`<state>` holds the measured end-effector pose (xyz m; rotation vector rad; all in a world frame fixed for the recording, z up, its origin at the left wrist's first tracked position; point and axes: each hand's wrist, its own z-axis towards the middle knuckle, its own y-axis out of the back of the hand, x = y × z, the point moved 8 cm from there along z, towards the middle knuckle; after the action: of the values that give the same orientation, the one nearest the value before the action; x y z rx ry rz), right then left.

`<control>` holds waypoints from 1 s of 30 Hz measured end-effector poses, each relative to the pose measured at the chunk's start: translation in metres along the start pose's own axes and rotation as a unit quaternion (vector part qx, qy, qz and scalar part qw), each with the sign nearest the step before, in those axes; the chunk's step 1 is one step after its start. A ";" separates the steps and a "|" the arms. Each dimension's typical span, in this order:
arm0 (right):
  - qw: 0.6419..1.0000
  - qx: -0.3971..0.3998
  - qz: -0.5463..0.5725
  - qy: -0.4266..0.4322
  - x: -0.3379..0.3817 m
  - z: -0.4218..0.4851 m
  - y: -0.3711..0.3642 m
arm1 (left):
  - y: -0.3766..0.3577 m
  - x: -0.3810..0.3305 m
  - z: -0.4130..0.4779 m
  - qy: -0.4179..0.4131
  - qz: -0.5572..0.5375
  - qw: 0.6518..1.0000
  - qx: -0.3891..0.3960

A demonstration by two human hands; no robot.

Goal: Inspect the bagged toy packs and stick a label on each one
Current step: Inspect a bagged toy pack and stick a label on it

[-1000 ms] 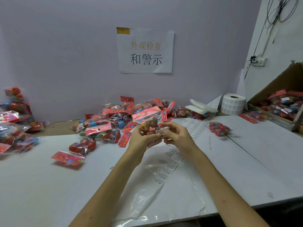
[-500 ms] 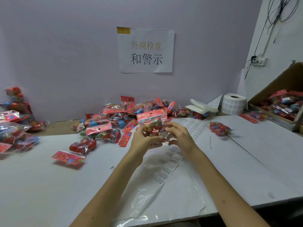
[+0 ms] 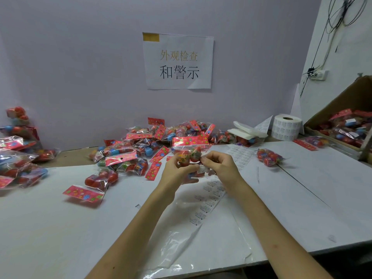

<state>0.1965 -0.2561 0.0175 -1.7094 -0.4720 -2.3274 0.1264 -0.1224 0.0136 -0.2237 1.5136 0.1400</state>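
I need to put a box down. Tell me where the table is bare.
Bare: the near-left table, in front of the lone toy pack, and the right side between the label strip and cardboard box. Crowded: the pile of packs along the wall.

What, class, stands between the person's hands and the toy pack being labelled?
Nothing visible does. The left hand already holds the toy pack, and the right hand presses a small white label against it.
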 end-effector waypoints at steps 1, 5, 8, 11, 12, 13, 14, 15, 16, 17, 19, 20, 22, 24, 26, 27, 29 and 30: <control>1.000 0.000 0.000 0.002 0.000 0.000 0.000 | 0.000 0.000 0.000 -0.001 0.000 1.000 0.001; 1.000 0.000 0.002 0.007 -0.002 0.003 -0.003 | 0.001 0.000 0.000 -0.008 -0.004 1.000 -0.004; 1.000 -0.008 -0.006 0.011 -0.003 0.003 -0.002 | 0.001 0.000 -0.001 -0.019 0.000 1.000 -0.001; 0.999 -0.030 -0.006 0.012 -0.003 0.004 0.005 | -0.004 -0.001 -0.002 -0.029 -0.003 0.999 0.019; 0.999 -0.034 -0.009 0.012 -0.003 0.004 0.005 | -0.005 0.000 -0.002 -0.030 -0.005 0.999 0.019; 0.999 -0.035 -0.014 0.014 -0.003 0.004 0.004 | -0.005 0.000 -0.002 -0.030 -0.008 0.999 0.016; 0.999 -0.035 -0.021 0.017 -0.003 0.004 0.002 | -0.004 0.001 -0.001 -0.030 -0.014 0.999 0.012; 0.999 -0.033 -0.027 0.019 -0.002 0.003 0.001 | -0.003 0.002 0.000 -0.029 -0.022 0.999 0.007; 0.999 -0.030 -0.029 0.021 -0.001 0.003 -0.001 | -0.002 0.003 0.000 -0.026 -0.033 0.999 0.003; 0.999 -0.024 -0.026 0.022 0.000 0.002 -0.003 | 0.000 0.004 0.000 -0.024 -0.045 0.999 -0.002; 0.999 -0.006 -0.021 0.025 0.002 0.001 -0.007 | 0.004 0.004 0.001 -0.021 -0.065 0.998 -0.014; 0.999 0.003 -0.023 0.029 0.003 0.000 -0.009 | 0.006 0.004 0.001 -0.019 -0.072 0.997 -0.017; 0.999 0.020 -0.025 0.033 0.005 -0.002 -0.013 | 0.006 0.004 0.002 -0.013 -0.088 0.996 -0.012; 0.999 0.028 -0.006 0.028 0.005 -0.002 -0.014 | 0.006 0.006 0.003 0.006 -0.115 0.993 -0.006; 0.999 0.035 0.031 0.014 0.005 -0.001 -0.015 | 0.005 0.008 0.004 0.030 -0.149 0.988 0.003; 0.998 0.037 0.049 0.006 0.004 -0.001 -0.014 | 0.004 0.009 0.004 0.038 -0.164 0.986 0.009; 0.997 0.040 0.063 -0.009 0.001 -0.001 -0.012 | 0.003 0.010 0.005 0.047 -0.177 0.983 0.016; 0.997 0.040 0.062 -0.015 0.001 -0.001 -0.012 | 0.003 0.010 0.005 0.048 -0.172 0.984 0.017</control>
<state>0.1909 -0.2451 0.0166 -1.6895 -0.4459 -2.1694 0.1308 -0.1194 0.0036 -0.4662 1.5492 -0.1738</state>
